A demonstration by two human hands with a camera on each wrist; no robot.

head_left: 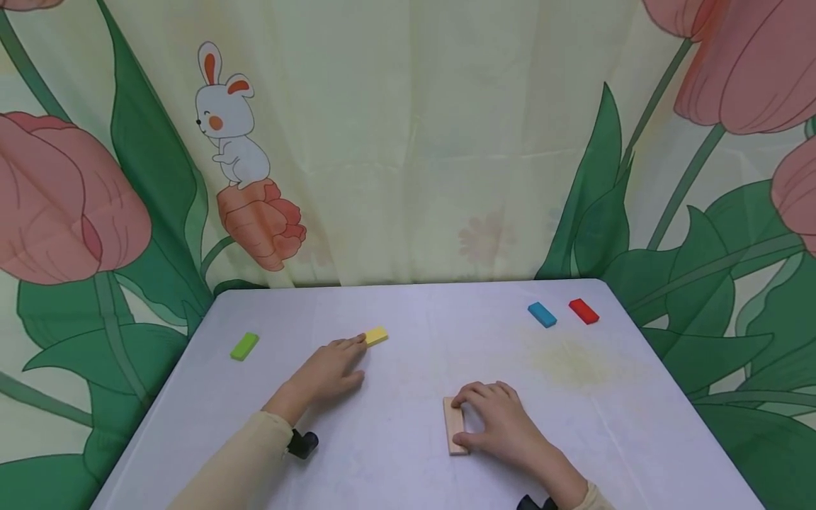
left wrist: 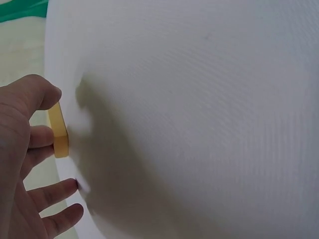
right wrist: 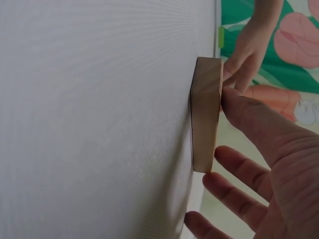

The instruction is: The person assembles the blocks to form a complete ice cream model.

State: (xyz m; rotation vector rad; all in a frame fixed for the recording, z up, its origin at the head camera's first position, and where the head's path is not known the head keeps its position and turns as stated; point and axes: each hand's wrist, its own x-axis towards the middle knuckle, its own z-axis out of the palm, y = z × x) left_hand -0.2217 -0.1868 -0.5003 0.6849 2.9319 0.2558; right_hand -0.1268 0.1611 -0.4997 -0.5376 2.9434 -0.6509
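In the head view my left hand [head_left: 328,368] reaches over the table with fingers stretched out. Its fingertips touch a small yellow block [head_left: 377,336], while the thumb lies apart from it. The left wrist view shows the same yellow block [left wrist: 60,137] beside those fingers. A plain wooden block [head_left: 452,425] lies flat nearer the front, its long side pointing away from me. My right hand [head_left: 503,421] holds it from the right, thumb by the near end and bent fingertips by the far end. The wooden block [right wrist: 205,114] lies against the table in the right wrist view.
Toward the back left of the white table [head_left: 382,453] lies a green block [head_left: 245,346]. A blue block [head_left: 542,314] and a red block [head_left: 584,311] lie at the back right. Behind the table hangs a curtain [head_left: 414,142] printed with tulips and a rabbit.
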